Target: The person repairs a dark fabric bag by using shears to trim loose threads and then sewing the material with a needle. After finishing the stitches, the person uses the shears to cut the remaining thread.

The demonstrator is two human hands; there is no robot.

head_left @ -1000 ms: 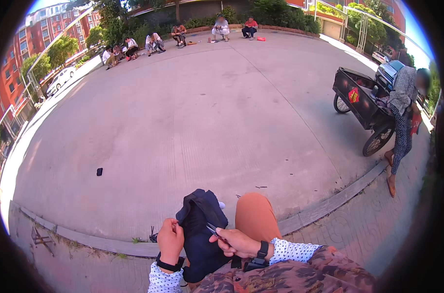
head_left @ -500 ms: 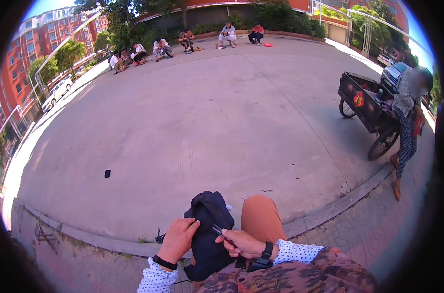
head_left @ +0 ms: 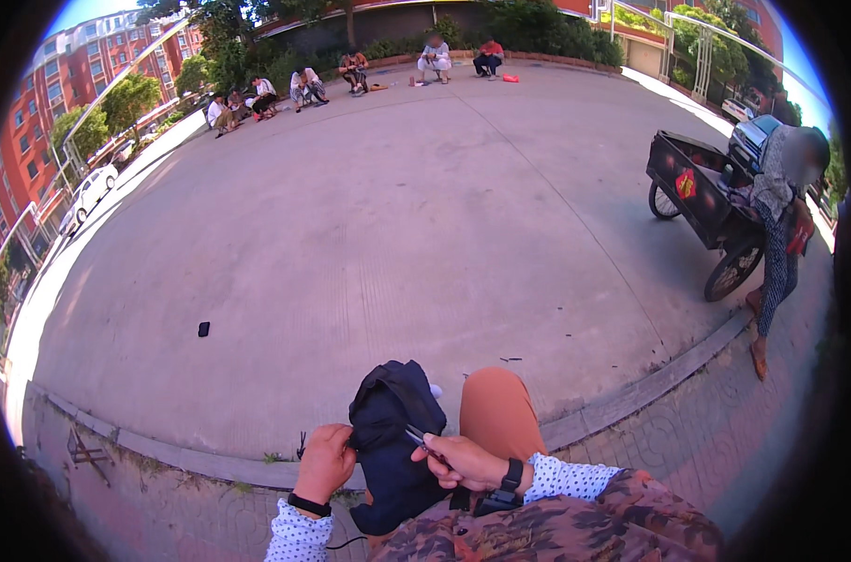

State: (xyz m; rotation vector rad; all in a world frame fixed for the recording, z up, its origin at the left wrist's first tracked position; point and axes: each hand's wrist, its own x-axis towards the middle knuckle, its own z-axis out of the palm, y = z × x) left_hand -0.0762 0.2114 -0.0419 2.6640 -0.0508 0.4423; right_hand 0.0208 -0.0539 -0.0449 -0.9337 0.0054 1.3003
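Observation:
A dark navy piece of cloth (head_left: 397, 468), perhaps a garment or bag, lies bunched over my lap. Its upper end stands up in folds in front of my knee. My left hand (head_left: 326, 461) is closed at the cloth's left edge, the fingertips curled in against it. In my right hand (head_left: 465, 463) is a small pair of snips (head_left: 414, 434), their short metal blades pointing up and left over the cloth. The fingers wrap around the handles. A small whitish thing (head_left: 436, 391) peeks out behind the cloth's right side.
Beyond a stone curb (head_left: 622, 401) spreads grey concrete, with a small black object (head_left: 203, 330) and dark scraps (head_left: 510, 359) on it. A cargo tricycle (head_left: 697, 192) and a person (head_left: 777, 215) are at right. Several people sit along the far edge. A small folding stool frame (head_left: 88, 452) is at left.
My left hand has moved left and slightly down, from on top of the cloth to its edge, its fingers now curled in. The right hand with the snips has barely shifted.

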